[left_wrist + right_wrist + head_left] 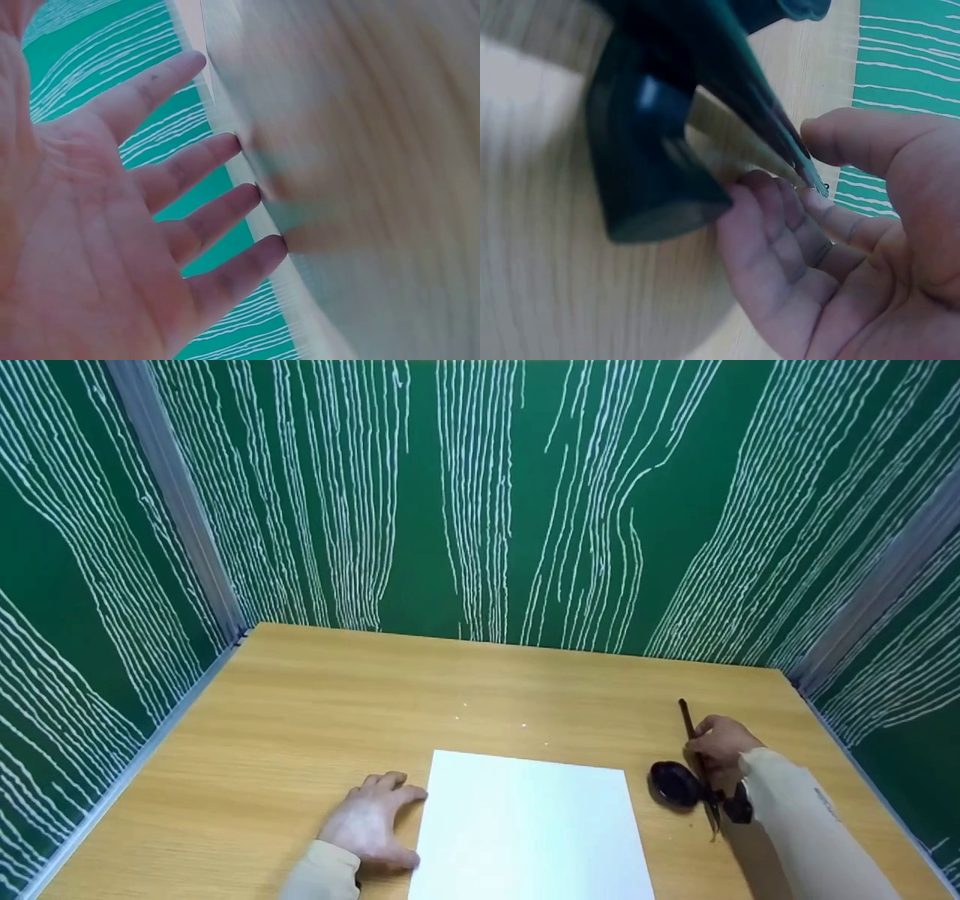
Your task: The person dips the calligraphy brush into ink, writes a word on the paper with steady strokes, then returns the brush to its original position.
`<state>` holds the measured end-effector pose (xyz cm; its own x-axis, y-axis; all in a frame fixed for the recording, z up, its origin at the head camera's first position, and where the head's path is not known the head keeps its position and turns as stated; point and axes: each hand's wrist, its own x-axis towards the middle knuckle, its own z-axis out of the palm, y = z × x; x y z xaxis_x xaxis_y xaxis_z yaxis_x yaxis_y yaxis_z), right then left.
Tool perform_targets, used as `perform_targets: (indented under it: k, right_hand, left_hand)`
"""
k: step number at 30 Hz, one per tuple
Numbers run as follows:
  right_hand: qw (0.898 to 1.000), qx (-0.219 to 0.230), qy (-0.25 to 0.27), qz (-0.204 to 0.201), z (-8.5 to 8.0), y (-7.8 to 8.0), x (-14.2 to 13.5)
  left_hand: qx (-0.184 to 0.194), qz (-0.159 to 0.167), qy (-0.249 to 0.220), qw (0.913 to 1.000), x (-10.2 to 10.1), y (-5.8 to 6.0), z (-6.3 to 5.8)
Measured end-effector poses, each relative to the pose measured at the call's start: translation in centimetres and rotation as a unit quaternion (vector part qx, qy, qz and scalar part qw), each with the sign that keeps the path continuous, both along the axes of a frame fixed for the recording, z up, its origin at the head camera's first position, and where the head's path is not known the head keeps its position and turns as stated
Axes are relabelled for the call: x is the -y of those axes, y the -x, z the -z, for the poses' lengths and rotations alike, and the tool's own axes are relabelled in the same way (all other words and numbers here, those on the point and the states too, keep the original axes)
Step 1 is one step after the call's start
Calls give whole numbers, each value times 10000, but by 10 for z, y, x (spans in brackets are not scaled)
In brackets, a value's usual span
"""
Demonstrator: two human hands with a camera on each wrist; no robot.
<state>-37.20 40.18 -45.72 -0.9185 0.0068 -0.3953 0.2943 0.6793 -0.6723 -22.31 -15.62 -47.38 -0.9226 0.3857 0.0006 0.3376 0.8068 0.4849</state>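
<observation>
My left hand (pixel 371 819) rests on the table at the left edge of a white sheet of paper (pixel 529 829), fingers spread, with a thumb and a fingertip right at that edge. The left wrist view shows the palm (pixel 82 217) with its fingers apart. On the right, my right hand (pixel 724 742) pinches a slender dark brush (pixel 687 718) between thumb and fingers. Its tapered tip points toward me, beside a small round black dish (pixel 673 785). In the right wrist view, the brush (pixel 742 82) slants past the dish (pixel 649 165) and runs between thumb and fingers.
The wooden table (pixel 360 690) has a few tiny white specks behind the paper. Green panels (pixel 416 532) with white wavy lines close off the back and both sides, with grey posts (pixel 180 495) at the corners.
</observation>
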Motion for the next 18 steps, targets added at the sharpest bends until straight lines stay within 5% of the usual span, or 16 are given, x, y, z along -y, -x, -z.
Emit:
perform_targets:
  k: [7, 18]
  right_hand:
    - [9964, -447, -587, -415, -1, -6, -8]
    - [9908, -1269, -313, -343, -58, -27, 4]
  left_hand:
    - [-36, 100, 201, 9997, -5, -1, 0]
    - [136, 49, 150, 9998, -3, -4, -2]
